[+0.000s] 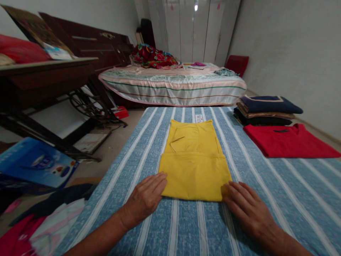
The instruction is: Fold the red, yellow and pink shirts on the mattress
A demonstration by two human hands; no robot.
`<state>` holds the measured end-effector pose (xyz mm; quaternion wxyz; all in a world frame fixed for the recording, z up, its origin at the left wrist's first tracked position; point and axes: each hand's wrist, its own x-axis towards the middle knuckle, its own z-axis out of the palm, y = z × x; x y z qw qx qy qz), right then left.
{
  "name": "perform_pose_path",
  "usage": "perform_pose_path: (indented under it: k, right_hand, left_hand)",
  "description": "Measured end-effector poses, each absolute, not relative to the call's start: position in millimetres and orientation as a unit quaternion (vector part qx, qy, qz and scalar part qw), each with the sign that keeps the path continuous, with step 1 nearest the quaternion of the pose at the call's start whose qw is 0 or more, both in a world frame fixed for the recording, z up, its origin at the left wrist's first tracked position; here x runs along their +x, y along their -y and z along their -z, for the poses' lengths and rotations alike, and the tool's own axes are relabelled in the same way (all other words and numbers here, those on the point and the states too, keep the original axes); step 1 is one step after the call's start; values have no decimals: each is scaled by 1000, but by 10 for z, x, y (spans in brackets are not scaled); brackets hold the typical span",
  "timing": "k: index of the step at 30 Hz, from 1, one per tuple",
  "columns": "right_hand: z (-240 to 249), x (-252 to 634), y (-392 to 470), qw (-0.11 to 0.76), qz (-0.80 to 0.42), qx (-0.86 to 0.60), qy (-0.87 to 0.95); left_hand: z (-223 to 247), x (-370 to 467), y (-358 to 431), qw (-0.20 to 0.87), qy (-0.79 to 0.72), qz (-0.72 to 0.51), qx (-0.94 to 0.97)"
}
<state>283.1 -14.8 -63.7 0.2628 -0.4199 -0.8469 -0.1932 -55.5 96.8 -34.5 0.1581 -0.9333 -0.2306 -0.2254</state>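
A yellow garment (195, 174) lies flat on the blue-and-white striped cloth (186, 227), its near part folded over so that a straight edge crosses its middle. My left hand (147, 193) is at the garment's near left corner, fingers together on the fabric and thumb hidden. At the near right corner, my right hand (246, 204) has its fingers closed over the edge, its thumb out of sight too. Thin dark slits or creases mark the far part of the garment.
Right of the garment lie a folded red top (293, 142) and a stack of folded dark clothes (269, 106). Beyond stands a bed (173, 85) with a floral blanket (154, 57). A treadle table (48, 78) and a blue box (39, 161) are on the left.
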Motion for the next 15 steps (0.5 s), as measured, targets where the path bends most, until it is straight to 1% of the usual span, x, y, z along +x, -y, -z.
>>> perform_pose_path:
  k: [3, 7, 10, 13, 15]
  right_hand:
    - [619, 2811, 119, 236, 193, -442, 844]
    - [601, 2868, 60, 254, 192, -434, 843]
    - [622, 2970, 0, 252, 190, -419, 852]
    - [672, 3051, -45, 234, 179, -430, 854]
    - [696, 3065, -55, 213, 172, -443, 854]
  left_hand:
    - [311, -552, -987, 141, 229, 223, -937]
    - [229, -539, -1050, 101, 242, 200, -944]
    - [165, -539, -1104, 42, 263, 159, -951]
    - [130, -540, -1126, -6, 279, 134, -951]
    - [120, -533, -1121, -12, 286, 132, -949]
